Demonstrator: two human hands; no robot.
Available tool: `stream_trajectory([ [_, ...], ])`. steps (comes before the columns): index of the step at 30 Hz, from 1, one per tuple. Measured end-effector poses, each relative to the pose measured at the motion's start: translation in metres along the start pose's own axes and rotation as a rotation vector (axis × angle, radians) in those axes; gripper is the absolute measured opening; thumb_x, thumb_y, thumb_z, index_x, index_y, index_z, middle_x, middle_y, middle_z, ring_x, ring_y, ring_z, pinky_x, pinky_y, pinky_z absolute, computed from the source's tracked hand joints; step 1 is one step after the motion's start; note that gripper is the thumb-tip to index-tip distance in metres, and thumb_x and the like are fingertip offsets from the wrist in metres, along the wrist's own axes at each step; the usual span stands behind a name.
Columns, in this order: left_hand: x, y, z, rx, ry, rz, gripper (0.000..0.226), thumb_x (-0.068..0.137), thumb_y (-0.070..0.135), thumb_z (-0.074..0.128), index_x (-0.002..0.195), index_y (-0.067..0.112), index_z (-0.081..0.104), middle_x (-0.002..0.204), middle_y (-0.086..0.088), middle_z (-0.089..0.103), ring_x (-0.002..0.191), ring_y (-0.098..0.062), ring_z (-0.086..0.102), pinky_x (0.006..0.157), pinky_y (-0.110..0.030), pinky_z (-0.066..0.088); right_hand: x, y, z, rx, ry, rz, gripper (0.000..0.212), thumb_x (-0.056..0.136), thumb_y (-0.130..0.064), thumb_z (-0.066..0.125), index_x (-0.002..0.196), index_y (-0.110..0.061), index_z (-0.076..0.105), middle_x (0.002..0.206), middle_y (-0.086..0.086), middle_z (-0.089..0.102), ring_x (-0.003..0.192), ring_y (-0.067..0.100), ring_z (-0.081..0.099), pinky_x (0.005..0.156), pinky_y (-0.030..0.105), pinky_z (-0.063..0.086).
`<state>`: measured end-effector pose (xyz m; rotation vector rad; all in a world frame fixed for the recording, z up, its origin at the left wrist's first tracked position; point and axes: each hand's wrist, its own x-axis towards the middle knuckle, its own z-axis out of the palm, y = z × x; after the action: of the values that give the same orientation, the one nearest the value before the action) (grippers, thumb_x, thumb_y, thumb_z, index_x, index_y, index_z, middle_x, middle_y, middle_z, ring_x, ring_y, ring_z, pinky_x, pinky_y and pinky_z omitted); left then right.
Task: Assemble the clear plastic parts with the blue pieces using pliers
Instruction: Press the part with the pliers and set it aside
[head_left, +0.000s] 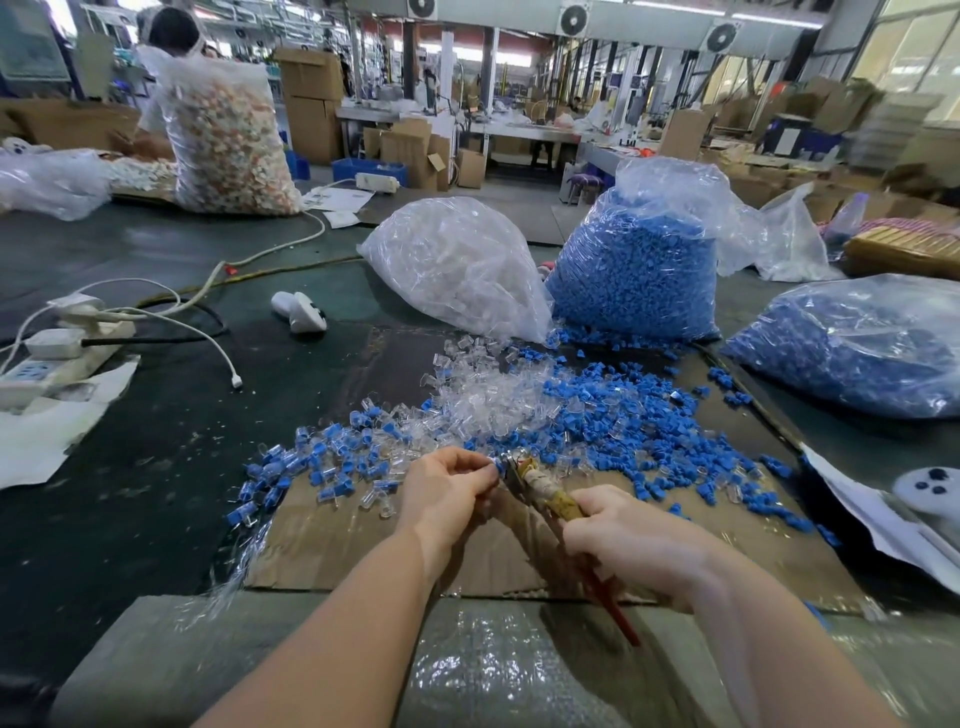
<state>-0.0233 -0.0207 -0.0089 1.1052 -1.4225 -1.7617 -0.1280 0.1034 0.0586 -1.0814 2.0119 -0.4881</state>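
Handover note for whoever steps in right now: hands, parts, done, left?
Left hand pinches one small piece against the pliers' head.
Right hand grips the pliers.
Loose clear parts and blue pieces lie mixed on the cardboard; assembled ones lie at its left.
Done: that left pile.
Left: the loose heap, plus the clear bag and blue bag.

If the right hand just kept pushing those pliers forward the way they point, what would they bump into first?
Probably the left hand: the right hand aims the pliers up-left, straight at the small blue piece pinched in its fingertips.
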Motion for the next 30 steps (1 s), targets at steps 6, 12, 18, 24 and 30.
stream_trajectory([
  [6, 0.002, 0.0, 0.001, -0.013, 0.003, -0.018, 0.009, 0.084, -0.001, 0.062, 0.08, 0.007, 0.065, 0.066, -0.007, 0.063, 0.052, -0.012, 0.055, 0.05, -0.022, 0.05, 0.001, -0.003, -0.004, -0.026, -0.014, -0.015, 0.021, 0.085, -0.015, 0.05, 0.104, -0.007, 0.056, 0.089, 0.0, 0.052, 0.075, 0.014, 0.052, 0.061, 0.027, 0.04],
  [12, 0.004, -0.002, 0.001, -0.003, 0.019, -0.017, 0.01, 0.084, 0.0, 0.063, 0.078, 0.008, 0.066, 0.068, -0.008, 0.063, 0.056, -0.015, 0.057, 0.055, -0.026, 0.049, 0.004, -0.004, -0.001, -0.088, -0.001, -0.048, 0.014, 0.084, -0.013, 0.047, 0.093, -0.006, 0.056, 0.083, 0.004, 0.053, 0.068, 0.017, 0.051, 0.063, 0.031, 0.039],
  [18, 0.0, -0.001, 0.002, -0.001, 0.011, -0.008, 0.009, 0.083, 0.0, 0.064, 0.08, 0.008, 0.066, 0.072, -0.009, 0.065, 0.058, -0.013, 0.059, 0.054, -0.024, 0.05, 0.01, 0.0, 0.01, -0.162, 0.107, -0.108, 0.026, 0.089, -0.009, 0.043, 0.064, -0.018, 0.043, 0.068, -0.003, 0.048, 0.056, 0.008, 0.043, 0.047, 0.021, 0.034],
  [24, -0.003, 0.001, 0.001, -0.104, 0.021, 0.024, 0.008, 0.085, -0.003, 0.06, 0.084, 0.004, 0.065, 0.076, -0.014, 0.065, 0.06, -0.016, 0.063, 0.054, -0.027, 0.055, 0.01, 0.007, 0.012, 0.123, 0.156, -0.192, 0.004, 0.084, -0.017, 0.064, 0.083, -0.02, 0.061, 0.067, -0.007, 0.062, 0.048, -0.001, 0.056, 0.044, 0.013, 0.041],
  [30, -0.002, 0.008, -0.018, 0.244, 0.226, 0.338, 0.014, 0.084, 0.005, 0.064, 0.079, 0.018, 0.064, 0.075, 0.002, 0.064, 0.065, -0.006, 0.058, 0.055, -0.006, 0.044, 0.024, 0.034, 0.006, -0.039, 0.519, -0.111, 0.045, 0.081, -0.022, 0.066, 0.125, -0.018, 0.053, 0.106, 0.002, 0.06, 0.088, 0.014, 0.056, 0.074, 0.028, 0.048],
])
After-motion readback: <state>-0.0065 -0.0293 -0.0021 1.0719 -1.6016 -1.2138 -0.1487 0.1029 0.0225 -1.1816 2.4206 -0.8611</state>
